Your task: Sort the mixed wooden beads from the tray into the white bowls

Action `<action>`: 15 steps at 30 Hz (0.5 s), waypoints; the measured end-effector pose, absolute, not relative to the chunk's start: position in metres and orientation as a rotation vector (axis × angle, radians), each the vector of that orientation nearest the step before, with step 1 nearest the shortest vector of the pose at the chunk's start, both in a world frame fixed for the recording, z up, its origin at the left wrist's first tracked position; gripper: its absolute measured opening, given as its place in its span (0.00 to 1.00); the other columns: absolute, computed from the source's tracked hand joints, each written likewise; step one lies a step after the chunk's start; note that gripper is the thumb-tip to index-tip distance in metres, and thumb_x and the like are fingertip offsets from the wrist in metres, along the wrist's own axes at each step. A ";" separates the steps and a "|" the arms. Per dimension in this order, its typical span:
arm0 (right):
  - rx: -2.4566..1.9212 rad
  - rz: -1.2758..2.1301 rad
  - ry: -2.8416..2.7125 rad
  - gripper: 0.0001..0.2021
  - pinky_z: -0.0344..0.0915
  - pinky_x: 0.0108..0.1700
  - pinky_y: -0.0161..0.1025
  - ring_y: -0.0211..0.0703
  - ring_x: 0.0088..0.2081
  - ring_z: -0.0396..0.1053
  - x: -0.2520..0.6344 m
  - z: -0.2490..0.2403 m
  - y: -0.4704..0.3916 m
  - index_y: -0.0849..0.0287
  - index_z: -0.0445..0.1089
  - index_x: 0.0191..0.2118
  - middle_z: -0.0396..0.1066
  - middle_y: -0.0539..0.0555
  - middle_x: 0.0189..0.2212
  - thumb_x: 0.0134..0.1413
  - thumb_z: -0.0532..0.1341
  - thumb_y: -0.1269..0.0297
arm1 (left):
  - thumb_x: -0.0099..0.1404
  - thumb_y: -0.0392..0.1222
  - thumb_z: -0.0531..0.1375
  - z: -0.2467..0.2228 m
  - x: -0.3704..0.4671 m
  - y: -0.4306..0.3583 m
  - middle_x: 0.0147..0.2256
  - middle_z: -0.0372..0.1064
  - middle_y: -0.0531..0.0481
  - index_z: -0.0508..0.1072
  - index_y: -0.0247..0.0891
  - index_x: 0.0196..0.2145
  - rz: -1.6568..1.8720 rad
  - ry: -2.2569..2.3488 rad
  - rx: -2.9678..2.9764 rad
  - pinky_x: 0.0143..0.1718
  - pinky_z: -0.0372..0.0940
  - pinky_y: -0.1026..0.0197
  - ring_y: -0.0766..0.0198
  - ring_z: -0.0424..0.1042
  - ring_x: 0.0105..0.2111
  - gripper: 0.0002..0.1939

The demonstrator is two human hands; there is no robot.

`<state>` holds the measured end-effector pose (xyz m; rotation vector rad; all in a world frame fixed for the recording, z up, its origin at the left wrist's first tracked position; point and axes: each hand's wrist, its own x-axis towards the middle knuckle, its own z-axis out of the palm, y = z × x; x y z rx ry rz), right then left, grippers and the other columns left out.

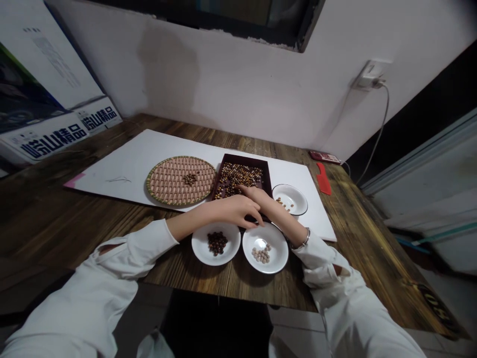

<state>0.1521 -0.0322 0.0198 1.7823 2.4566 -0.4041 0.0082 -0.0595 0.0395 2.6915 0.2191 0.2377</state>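
My left hand (pixel 242 211) hangs over the far rim of a white bowl (pixel 274 263) of pale beads (pixel 261 254), fingers bent and slightly apart, nothing visible between them. Beyond it, my right hand (pixel 254 194) reaches across the near part of a dark box (pixel 266 171) of mixed beads (pixel 242 174). Its fingers are together at the beads; what they grip, if anything, is hidden. Dark red beads (pixel 216 243) lie in another white bowl (pixel 201 251), left of the pale ones. A third bowl (pixel 298 196), right of the box, has a few yellowish-brown beads (pixel 285 204).
A round woven tray (pixel 164 181) with a small bead pile (pixel 190 179) lies left of the box on a white board (pixel 130 154). On the wooden table (pixel 357 238), a red scraper-like tool (pixel 323 181) and a phone (pixel 325 157) lie at the right. Printed boxes (pixel 55 136) stand far left.
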 end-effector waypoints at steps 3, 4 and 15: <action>1.739 -0.407 2.403 0.24 0.69 0.50 0.42 0.52 0.53 0.72 0.151 0.022 -0.032 0.53 0.58 0.66 0.73 0.60 0.54 0.67 0.48 0.66 | 0.66 0.41 0.60 0.040 0.008 -0.060 0.31 0.72 0.51 0.80 0.42 0.45 0.254 0.208 2.674 0.32 0.57 0.65 0.67 0.69 0.31 0.13; 1.740 -0.406 2.394 0.24 0.69 0.50 0.42 0.52 0.53 0.72 0.151 0.022 -0.032 0.53 0.58 0.66 0.73 0.60 0.53 0.67 0.48 0.65 | 0.66 0.41 0.60 0.040 0.007 -0.060 0.31 0.71 0.51 0.80 0.41 0.45 0.256 0.203 2.673 0.32 0.57 0.64 0.66 0.69 0.31 0.13; 1.730 -0.329 2.416 0.25 0.68 0.48 0.39 0.52 0.52 0.73 0.152 0.022 -0.034 0.53 0.59 0.66 0.75 0.59 0.51 0.65 0.50 0.68 | 0.66 0.39 0.59 0.039 0.007 -0.060 0.31 0.73 0.51 0.80 0.40 0.42 0.318 0.188 2.665 0.32 0.57 0.64 0.67 0.69 0.29 0.11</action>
